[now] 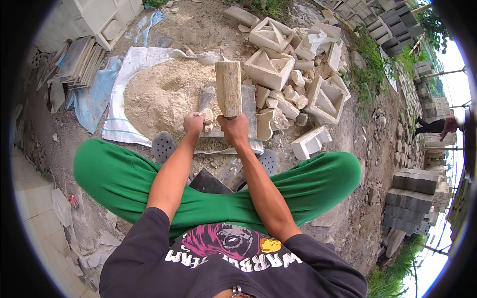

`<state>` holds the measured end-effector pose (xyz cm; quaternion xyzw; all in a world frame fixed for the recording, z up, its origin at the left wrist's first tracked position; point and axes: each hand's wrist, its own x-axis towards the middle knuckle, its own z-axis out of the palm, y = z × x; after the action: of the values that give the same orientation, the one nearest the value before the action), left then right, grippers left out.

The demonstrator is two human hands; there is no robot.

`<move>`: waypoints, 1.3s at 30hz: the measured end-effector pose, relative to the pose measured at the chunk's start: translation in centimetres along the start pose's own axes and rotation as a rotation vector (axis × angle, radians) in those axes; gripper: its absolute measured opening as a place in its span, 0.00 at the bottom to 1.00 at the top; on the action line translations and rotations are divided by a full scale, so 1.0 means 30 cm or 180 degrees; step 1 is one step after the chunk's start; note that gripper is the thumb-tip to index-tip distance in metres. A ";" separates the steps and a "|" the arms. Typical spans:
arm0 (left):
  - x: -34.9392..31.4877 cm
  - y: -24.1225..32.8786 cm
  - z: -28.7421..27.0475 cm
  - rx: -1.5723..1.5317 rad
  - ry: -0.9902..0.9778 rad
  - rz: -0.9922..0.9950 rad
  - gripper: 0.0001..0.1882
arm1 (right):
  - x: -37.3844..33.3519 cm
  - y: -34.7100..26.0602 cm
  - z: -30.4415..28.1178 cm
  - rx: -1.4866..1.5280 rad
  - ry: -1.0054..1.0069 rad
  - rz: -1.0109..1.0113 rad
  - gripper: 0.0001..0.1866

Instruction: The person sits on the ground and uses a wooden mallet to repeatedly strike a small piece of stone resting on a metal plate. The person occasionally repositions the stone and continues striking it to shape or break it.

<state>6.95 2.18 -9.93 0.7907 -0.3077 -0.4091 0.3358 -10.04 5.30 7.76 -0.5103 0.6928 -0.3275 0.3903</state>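
Here, the right hand is clenched around the handle of the wooden mallet, whose head stands on the far side of the fist, above the grey slab. The left hand, near it on the left, pinches a pale chunk over the slab; I cannot tell if they touch. On the left, a powder heap lies on a white sack; on the right, there are broken blocks.

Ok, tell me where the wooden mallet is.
In the head view's upper middle, the wooden mallet is in the right hand, over the grey slab, right of the powder heap.
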 end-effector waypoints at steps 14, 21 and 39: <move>-0.005 0.016 -0.001 -0.0218 -0.0162 -0.0152 0.20 | -0.010 -0.010 -0.014 -0.0271 -0.0412 0.0332 0.20; -0.065 0.101 -0.006 0.0136 -0.0108 -0.0077 0.17 | -0.022 0.208 0.069 -0.0540 -0.0446 0.0364 0.20; -0.312 0.113 -0.052 0.1409 -0.0285 0.1284 0.23 | -0.059 0.285 0.064 -0.0919 -0.0470 0.0906 0.22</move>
<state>3.12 7.75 -2.47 0.7488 -0.5547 -0.2917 0.2159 -11.91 9.15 -0.10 -0.4805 0.7672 -0.1281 0.4052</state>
